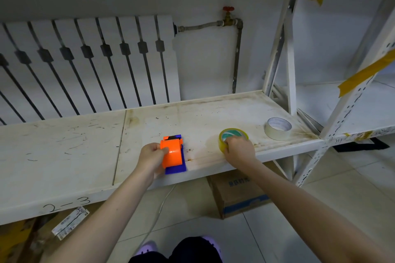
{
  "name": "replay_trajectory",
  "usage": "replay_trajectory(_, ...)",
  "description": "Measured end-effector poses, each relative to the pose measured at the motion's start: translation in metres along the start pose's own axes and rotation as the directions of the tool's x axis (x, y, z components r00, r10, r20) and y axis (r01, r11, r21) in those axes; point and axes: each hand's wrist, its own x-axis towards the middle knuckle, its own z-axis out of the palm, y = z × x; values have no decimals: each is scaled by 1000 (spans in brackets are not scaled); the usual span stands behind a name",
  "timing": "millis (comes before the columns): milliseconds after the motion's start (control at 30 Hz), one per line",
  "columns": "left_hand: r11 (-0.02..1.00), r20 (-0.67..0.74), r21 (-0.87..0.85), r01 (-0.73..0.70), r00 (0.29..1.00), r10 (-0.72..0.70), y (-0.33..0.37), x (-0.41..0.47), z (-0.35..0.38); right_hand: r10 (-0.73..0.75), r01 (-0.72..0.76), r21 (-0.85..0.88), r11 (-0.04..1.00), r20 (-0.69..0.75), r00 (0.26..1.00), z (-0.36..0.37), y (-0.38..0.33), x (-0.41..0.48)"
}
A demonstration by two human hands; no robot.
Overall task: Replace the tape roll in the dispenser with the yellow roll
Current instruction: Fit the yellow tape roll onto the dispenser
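Observation:
An orange and blue tape dispenser (pixel 173 153) lies on the white shelf (pixel 64 145) near its front edge. My left hand (pixel 151 156) grips its orange cover from the left side. To the right lies the yellow roll (pixel 232 134), flat on the shelf, with a green label inside its core. My right hand (pixel 239 149) is closed on the near side of this roll. A white tape roll (pixel 278 128) lies flat farther right, near the shelf's corner, apart from both hands.
A radiator (pixel 85 66) and a pipe with a red valve (pixel 228 15) stand behind the shelf. A metal rack upright (pixel 290 49) rises at the right. A cardboard box (pixel 237 192) sits on the floor under the shelf.

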Motion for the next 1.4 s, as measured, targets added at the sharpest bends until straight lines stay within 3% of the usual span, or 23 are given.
replay_trajectory(133, 999, 18, -25, 39, 999, -39, -5, 1, -3, 36, -41, 100, 994, 54, 998, -6, -10, -1)
replay_trajectory(200, 997, 27, -65, 31, 999, -29, -7, 2, -4, 74, -83, 290, 953, 42, 996, -8, -13, 0)
replay_trajectory(267, 993, 26, -119, 11, 1000, -8, -7, 1, -5, 124, -129, 545, 828, 46, 991, -12, -19, -1)
replay_trajectory(367, 979, 3, -201, -43, 999, 45, -7, -4, -7, 157, -157, 829, 536, 86, 984, -23, -33, -7)
replay_trajectory(500, 954, -11, -252, -161, 986, 164, -4, -13, -13, 187, -232, 953, 197, 195, 963, -29, -54, -19)
replay_trajectory(633, 920, -27, -262, -290, 956, 294, 0, -21, -19, 186, -199, 979, 46, 187, 964, -36, -71, -31)
replay_trajectory(733, 894, -32, -245, -375, 925, 379, 1, -28, -21, 148, -120, 992, 42, 113, 982, -41, -82, -41)
replay_trajectory(1033, 822, -114, -144, -551, 835, 539, -3, -39, -25, 77, 62, 976, 210, -80, 994, -43, -108, -58)
replay_trajectory(1400, 809, -96, -203, -552, 833, 544, -7, -49, -27, 31, 118, 955, 271, -131, 991, -40, -125, -69)
